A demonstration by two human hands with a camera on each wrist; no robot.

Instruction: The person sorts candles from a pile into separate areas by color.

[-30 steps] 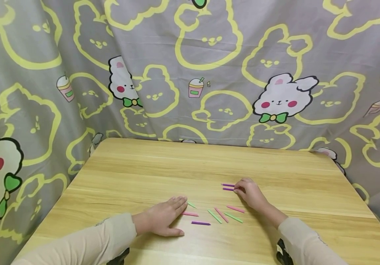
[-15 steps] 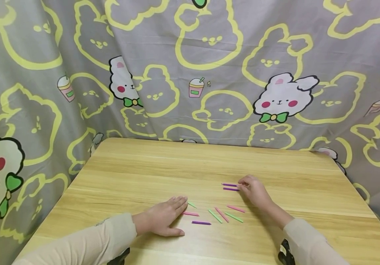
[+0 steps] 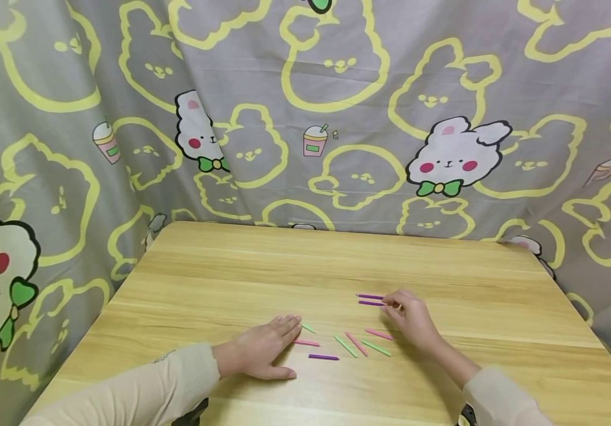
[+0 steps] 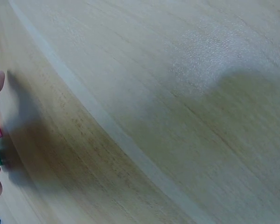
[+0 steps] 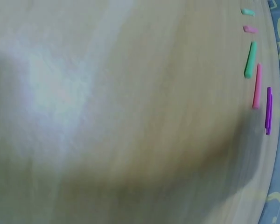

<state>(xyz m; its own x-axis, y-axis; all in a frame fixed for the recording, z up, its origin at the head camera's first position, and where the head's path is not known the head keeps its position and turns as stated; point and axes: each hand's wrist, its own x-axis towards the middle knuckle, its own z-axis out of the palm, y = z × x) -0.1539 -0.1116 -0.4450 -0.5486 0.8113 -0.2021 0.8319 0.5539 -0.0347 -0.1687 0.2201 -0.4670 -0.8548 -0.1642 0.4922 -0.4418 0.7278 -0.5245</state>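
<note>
Two thin purple sticks lie side by side toward the middle of the table in the head view. The thumb and forefinger of my right hand pinch the right end of the nearer one. My left hand rests palm down on the table, fingers straight. Just beyond its fingertips are a short-looking green stick and a pink stick, both partly covered. Another purple stick lies right of my left thumb. The right wrist view shows the purple pair at its right edge, without the fingers.
Between my hands lie a green stick, a pink stick, another pink stick and another green stick. The wooden table ends at a grey patterned curtain behind it.
My right hand has shifted a little right, then toward me, from the ends of both purple sticks to the nearer one. The left hand and the sticks have stayed in place.
</note>
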